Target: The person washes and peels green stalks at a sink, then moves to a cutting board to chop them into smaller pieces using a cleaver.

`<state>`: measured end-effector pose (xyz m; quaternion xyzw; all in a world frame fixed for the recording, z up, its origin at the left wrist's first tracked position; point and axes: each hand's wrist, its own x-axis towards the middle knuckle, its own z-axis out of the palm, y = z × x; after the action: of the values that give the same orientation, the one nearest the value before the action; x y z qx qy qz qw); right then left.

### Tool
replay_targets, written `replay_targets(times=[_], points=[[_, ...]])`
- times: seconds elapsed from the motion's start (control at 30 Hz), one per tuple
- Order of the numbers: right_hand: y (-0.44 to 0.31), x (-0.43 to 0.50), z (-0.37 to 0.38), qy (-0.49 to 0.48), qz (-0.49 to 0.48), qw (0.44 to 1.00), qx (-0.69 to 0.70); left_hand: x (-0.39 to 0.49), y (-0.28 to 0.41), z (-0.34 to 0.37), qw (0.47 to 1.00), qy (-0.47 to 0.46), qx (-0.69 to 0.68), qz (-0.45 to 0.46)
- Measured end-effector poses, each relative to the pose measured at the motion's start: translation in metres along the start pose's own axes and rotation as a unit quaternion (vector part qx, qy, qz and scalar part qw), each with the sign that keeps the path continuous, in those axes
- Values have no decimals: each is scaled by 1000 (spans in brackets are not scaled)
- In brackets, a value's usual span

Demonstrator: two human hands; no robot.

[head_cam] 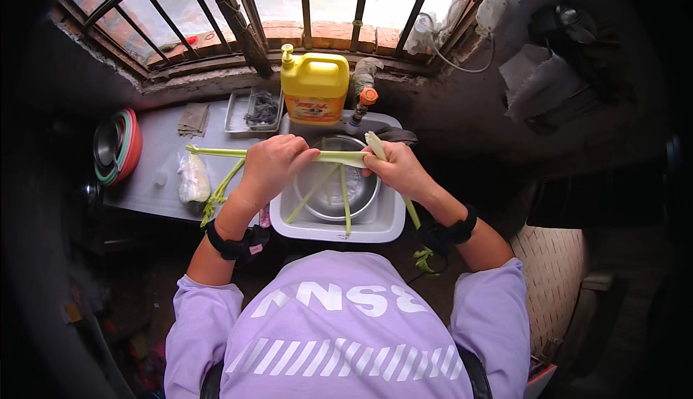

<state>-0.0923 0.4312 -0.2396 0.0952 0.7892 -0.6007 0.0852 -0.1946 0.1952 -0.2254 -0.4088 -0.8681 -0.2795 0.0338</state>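
Note:
My left hand (275,165) grips a pale green celery stalk (342,157) that lies crosswise above the sink. Its broad base meets my right hand (399,167), which also holds the remaining celery bunch (374,145), with leaves hanging below that wrist. Beneath both hands, a round stainless steel basin (364,204) sits inside the white sink (335,232). Separated stalks (345,198) rest across the basin, one reaching over the sink's front. Left of the sink, a leafy celery top (215,197) lies at the counter's edge, partly hidden by my left forearm.
A yellow detergent jug (315,90) stands behind the sink beside an orange-handled tap (368,96). On the grey counter (162,155) are a plastic-wrapped vegetable (194,178), a folded cloth (194,119), a tray (238,113) with a dark scrubber (264,108), and nested bowls (131,152).

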Motion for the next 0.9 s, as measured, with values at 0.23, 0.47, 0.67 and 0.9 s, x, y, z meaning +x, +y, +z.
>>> replay_targets(times=[0.23,0.47,0.67,0.9], points=[[-3,3,-8,-69,66,992,-85,-3,0,-2,1000,-26,12,8],[-12,-3,-6,-23,-8,988,-150,-3,-1,-1,1000,-3,15,23],[-16,2,-8,-37,-9,989,-141,-1,8,-1,996,35,56,53],[-3,8,-2,33,-145,971,-185,1,8,-4,999,19,39,1]])
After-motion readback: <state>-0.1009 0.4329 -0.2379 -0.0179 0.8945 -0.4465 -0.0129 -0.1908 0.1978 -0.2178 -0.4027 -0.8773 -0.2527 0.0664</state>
